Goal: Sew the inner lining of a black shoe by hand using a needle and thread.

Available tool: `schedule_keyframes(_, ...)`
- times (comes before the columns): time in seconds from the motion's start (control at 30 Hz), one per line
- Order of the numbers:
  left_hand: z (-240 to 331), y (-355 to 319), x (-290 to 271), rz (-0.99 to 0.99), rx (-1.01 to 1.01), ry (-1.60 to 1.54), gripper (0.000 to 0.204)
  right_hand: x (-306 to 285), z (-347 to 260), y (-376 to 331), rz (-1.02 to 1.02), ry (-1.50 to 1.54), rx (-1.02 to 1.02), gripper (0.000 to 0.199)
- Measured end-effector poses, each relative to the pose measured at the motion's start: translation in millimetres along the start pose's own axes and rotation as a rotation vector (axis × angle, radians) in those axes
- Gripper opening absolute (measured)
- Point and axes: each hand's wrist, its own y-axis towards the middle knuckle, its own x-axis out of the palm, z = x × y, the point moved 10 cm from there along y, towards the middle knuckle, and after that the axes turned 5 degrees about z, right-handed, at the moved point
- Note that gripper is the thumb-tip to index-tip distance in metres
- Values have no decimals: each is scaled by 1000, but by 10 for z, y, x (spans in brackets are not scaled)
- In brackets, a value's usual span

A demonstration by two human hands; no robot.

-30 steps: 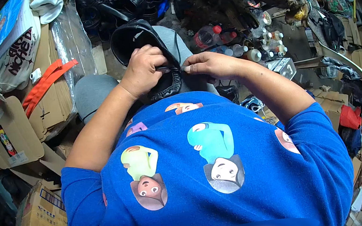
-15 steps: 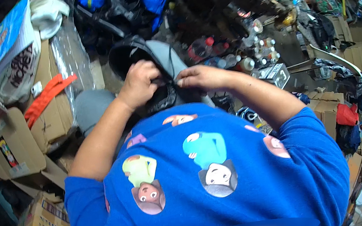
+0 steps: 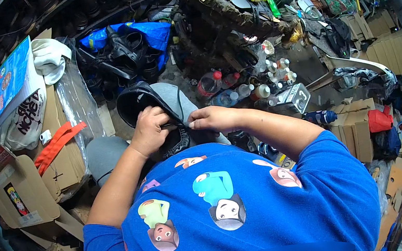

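Observation:
A black boot (image 3: 128, 104) lies across my lap against my grey-trousered knee (image 3: 175, 95), its wide dark opening facing up and away. My left hand (image 3: 149, 129) is closed at the edge of the opening, its fingers curled over the black material and their tips partly hidden. On the other side, my right hand (image 3: 205, 118) pinches the boot's edge where a thin dark cord or strip runs, with thumb and forefinger together. Gathered black material (image 3: 176, 142) shows below the hands, close to my blue shirt.
Left stand cardboard boxes (image 3: 62, 163) with orange-red strips (image 3: 59, 145), a white cloth (image 3: 49, 59) and a blue-covered book (image 3: 7, 82). Black boots (image 3: 129, 53) lie on a blue sheet (image 3: 158, 35) ahead. Several bottles (image 3: 261, 91) and a cluttered round stand (image 3: 214, 10) are at the right.
The view has tilted, so the surroundings sit lower and show more of the far side. Both hands keep their hold on the boot, with only slight shifts.

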Motion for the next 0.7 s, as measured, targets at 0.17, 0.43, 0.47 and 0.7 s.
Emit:
schedule_keyframes(0.17,34,15,-73,78,36,-5,17,-13,-577,-191,212,-578,-210,26)
schedule_keyframes(0.43,-75,7,-14,-20,-65,-53,27,-94,-387,-181,128,-423,-142,38)
schedule_keyframes(0.47,-85,4,-15,-9,-74,-86,27,-93,-338,-186,100,-363,-108,40)
schedule_keyframes(0.7,-107,-19,-87,-59,-125,-107,27,-1229,-347,-652,376,28,-102,41)
